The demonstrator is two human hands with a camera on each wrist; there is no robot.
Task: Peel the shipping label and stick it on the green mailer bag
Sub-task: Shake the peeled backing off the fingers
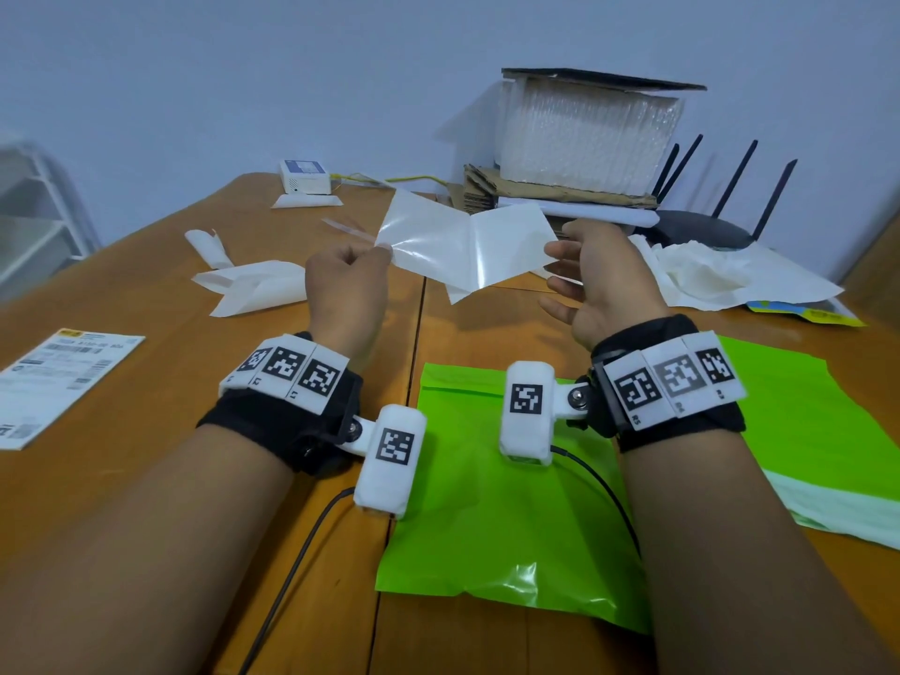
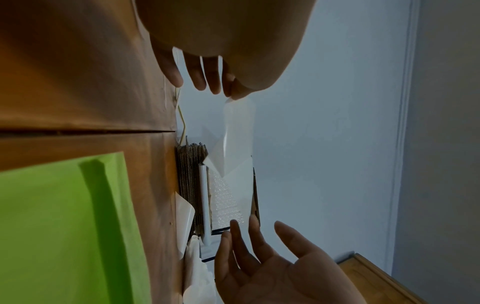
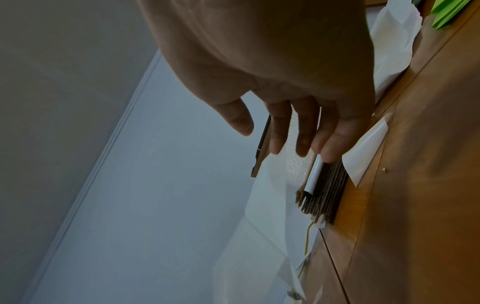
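A white sheet (image 1: 462, 246) with a crease down its middle hangs in the air above the table, and its left half is glossy. My left hand (image 1: 384, 250) pinches its left corner between thumb and finger; the pinch (image 2: 231, 94) also shows in the left wrist view. My right hand (image 1: 560, 265) is spread with straight fingers (image 2: 249, 236), and the fingertips touch the sheet's right edge while the thumb stands apart. The green mailer bag (image 1: 511, 528) lies flat on the table below my wrists. A printed shipping label sheet (image 1: 63, 377) lies at the far left.
A second green bag (image 1: 803, 406) lies to the right. Peeled white backing papers (image 1: 258, 285) and crumpled white paper (image 1: 706, 275) lie on the wooden table (image 1: 146, 294). Behind stand stacked cardboard with bubble wrap (image 1: 584, 138), a black router (image 1: 706, 226) and a small white box (image 1: 304, 175).
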